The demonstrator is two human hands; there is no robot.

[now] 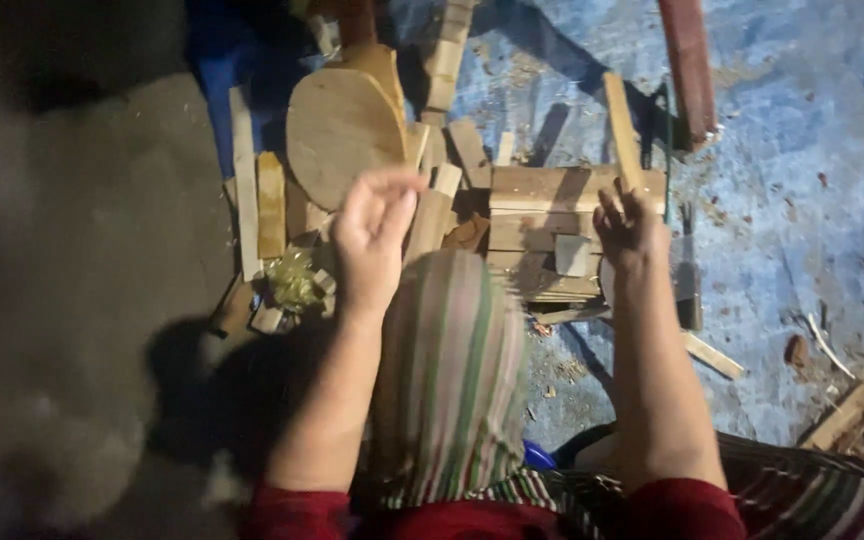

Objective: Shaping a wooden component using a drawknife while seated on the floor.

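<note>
right hand (pixel 630 232) pinching thin wood strip (pixel 622 130) upright, just over stacked boards (pixel 552 215). left hand (pixel 372 235) hovering empty, fingers loosely spread, left of boards near round wooden disc (pixel 342 130). risk: strip slipping from light fingertip grip, toppling loose offcuts.

In front of us, a pile of wood (pixel 552 230) blocks the way. Stacked flat boards sit in the middle, and a round wooden disc (pixel 342 130) leans at the back left. Thin slats (pixel 244 190) lie along the left edge of the pile, with a bunch of pale shavings (pixel 292 280) beside them.

Our left hand (pixel 372 240) is raised in the air above the slats. Our right hand (pixel 632 230) is close against the boards, fingers around a thin wood strip (pixel 622 130).

Our striped knee (pixel 452 370) fills the gap between our arms.

To the right, the blue floor (pixel 802 200) is mostly open, with only small scraps on it. To the left, the dark grey ground (pixel 82 280) is open too.
</note>
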